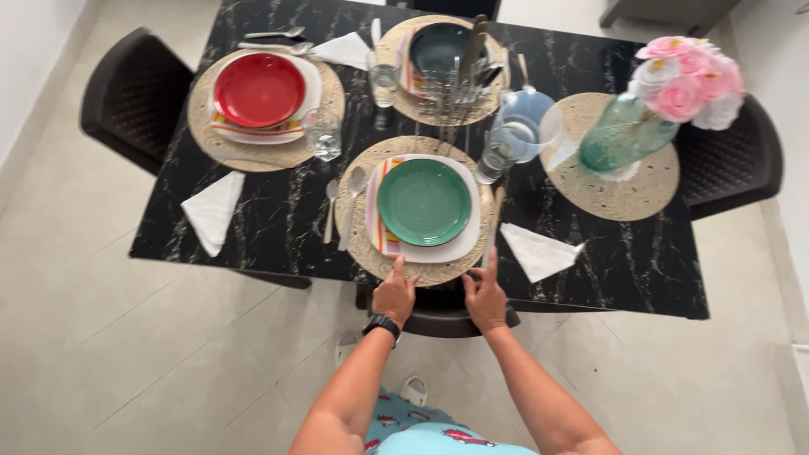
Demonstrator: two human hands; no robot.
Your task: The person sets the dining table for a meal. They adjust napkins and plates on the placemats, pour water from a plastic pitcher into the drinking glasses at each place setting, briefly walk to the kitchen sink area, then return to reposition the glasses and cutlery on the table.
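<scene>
Two hands are placed at the 6 o'clock rim of the woven placemat (364, 246) under the green plate (424, 202): left hand (394, 295) and right hand (485, 297), each loosely curled, forefinger extended, on the counter (270, 227).

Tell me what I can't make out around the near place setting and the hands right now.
- Head view: chair below the hands, mostly hidden by the table edge.
- Left hand and right hand: palms face down, fingertip contact with the woven placemat unclear.
- Far cutlery bundle: pieces too small to count.
</scene>
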